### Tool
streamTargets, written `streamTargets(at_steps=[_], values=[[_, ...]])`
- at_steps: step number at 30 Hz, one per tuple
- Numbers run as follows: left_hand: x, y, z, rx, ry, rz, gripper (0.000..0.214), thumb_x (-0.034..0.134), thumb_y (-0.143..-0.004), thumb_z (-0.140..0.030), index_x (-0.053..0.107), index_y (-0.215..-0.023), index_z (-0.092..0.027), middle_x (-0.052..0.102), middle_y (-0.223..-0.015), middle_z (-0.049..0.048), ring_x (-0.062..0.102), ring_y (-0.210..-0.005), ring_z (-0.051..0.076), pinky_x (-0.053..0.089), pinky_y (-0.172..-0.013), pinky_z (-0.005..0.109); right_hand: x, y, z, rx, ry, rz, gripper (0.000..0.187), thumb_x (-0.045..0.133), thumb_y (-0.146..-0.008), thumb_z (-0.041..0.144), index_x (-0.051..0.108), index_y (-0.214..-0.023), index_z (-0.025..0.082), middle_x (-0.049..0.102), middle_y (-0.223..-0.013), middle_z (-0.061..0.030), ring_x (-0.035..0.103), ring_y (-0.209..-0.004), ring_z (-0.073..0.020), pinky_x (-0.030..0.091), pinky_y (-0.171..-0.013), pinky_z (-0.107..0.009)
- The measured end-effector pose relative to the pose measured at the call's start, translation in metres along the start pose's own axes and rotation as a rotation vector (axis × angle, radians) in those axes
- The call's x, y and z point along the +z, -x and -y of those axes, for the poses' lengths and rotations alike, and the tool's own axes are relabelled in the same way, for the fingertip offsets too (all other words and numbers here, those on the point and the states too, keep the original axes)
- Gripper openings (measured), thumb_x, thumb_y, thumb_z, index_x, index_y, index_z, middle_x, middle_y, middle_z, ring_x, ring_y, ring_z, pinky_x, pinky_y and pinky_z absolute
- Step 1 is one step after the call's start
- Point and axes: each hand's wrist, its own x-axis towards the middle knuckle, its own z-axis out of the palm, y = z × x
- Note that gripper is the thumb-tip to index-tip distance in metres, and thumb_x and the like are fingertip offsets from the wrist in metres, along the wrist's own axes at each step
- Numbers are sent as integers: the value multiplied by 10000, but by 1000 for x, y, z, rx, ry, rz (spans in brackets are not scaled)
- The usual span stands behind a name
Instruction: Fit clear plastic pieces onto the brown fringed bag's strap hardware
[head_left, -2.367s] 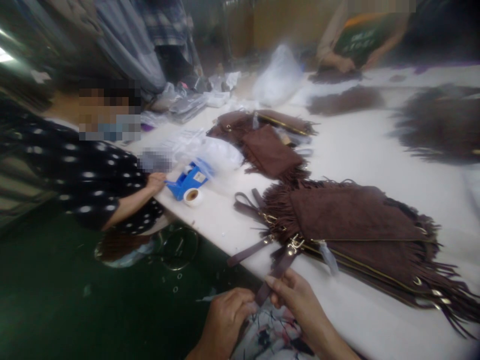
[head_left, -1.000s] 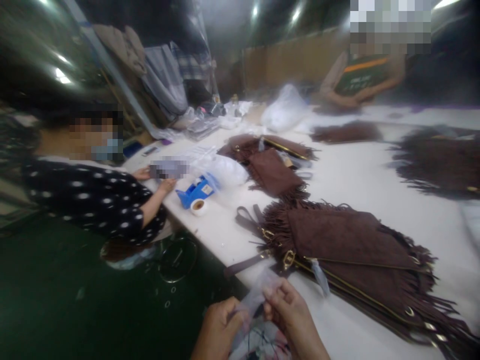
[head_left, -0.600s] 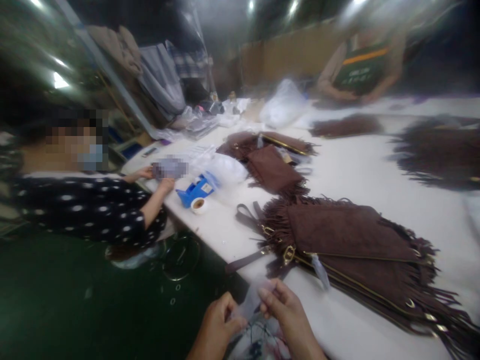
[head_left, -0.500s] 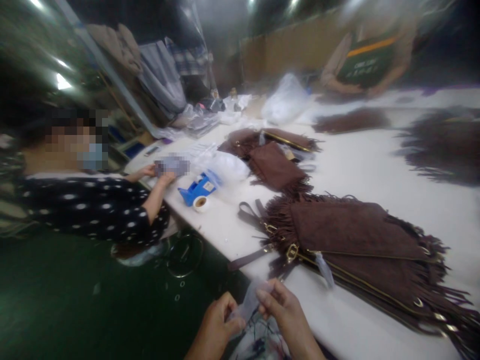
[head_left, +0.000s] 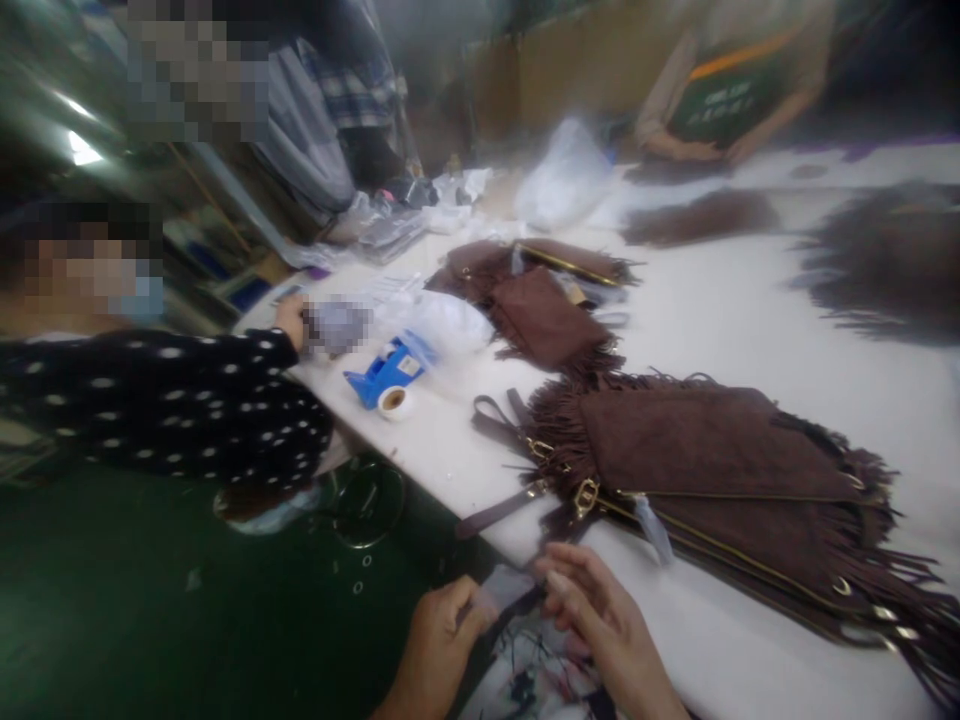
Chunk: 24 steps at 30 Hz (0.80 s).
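Observation:
My left hand [head_left: 439,640] and my right hand [head_left: 600,625] meet at the near edge of a white table [head_left: 720,310]. Both pinch a small clear plastic piece [head_left: 499,590] wrapped round a dark brown strap [head_left: 517,605]. That strap hangs off the edge from a stack of brown fringed suede bags [head_left: 712,470] with gold zips and clasps, just right of my hands. Fingers of both hands are curled closed.
A second pile of brown fringed bags [head_left: 540,300] lies farther back. A blue tape dispenser [head_left: 386,370] stands near the left edge. A person in a dotted dark top [head_left: 165,400] sits at left; another person [head_left: 720,90] works at the far side. Clear plastic bags [head_left: 559,175] lie behind.
The dark strap now shows between my hands under the plastic piece. The person at left has reached an arm farther across the table. The view has dropped slightly.

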Motion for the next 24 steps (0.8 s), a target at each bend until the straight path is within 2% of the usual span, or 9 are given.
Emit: streamTargets(at_steps=[5, 11, 14, 17, 21, 24], values=[[-2, 2, -3, 19, -113, -5, 183, 558, -856, -336, 649, -784, -194, 685, -818, 30, 597, -828, 209, 391, -731, 271, 6, 6, 15, -82, 166, 12, 358, 584, -844, 526, 634, -1005, 210, 679, -836, -44, 618, -745, -193, 474, -643, -266], [-2, 3, 1, 28, -151, 8, 233, 536, -882, -383, 636, -794, -193, 677, -815, 33, 603, -828, 211, 389, -734, 285, -1, 4, 20, -143, 365, 177, 261, 577, -877, 413, 637, -1073, 250, 686, -1013, -52, 640, -889, -223, 495, -747, -282], [-3, 2, 2, 47, -173, 17, 220, 522, -894, -362, 626, -794, -196, 670, -825, 29, 601, -832, 205, 386, -751, 288, -5, 2, 22, -208, 505, 219, 223, 544, -901, 344, 622, -1096, 268, 682, -990, -34, 635, -855, -206, 478, -743, -276], [-4, 3, 3, 100, -228, 24, 181, 513, -898, -308, 619, -796, -202, 662, -845, 30, 592, -857, 206, 378, -770, 293, -4, 3, 31, -287, 673, 259, 181, 555, -877, 265, 632, -1040, 270, 678, -916, -18, 624, -807, -195, 446, -705, -264], [-2, 4, 5, 159, -289, 34, 205, 488, -911, -323, 617, -799, -210, 648, -841, 41, 574, -853, 215, 368, -764, 305, 2, 2, 40, -377, 860, 331, 241, 557, -828, 174, 637, -1035, 267, 684, -953, -27, 626, -840, -201, 415, -702, -263], [0, 6, 6, 153, -315, 40, 197, 507, -899, -330, 610, -781, -209, 644, -831, 45, 570, -849, 226, 362, -758, 311, 9, -2, 36, -424, 948, 327, 183, 508, -846, 147, 644, -914, 249, 681, -850, -15, 622, -775, -184, 390, -667, -258]])
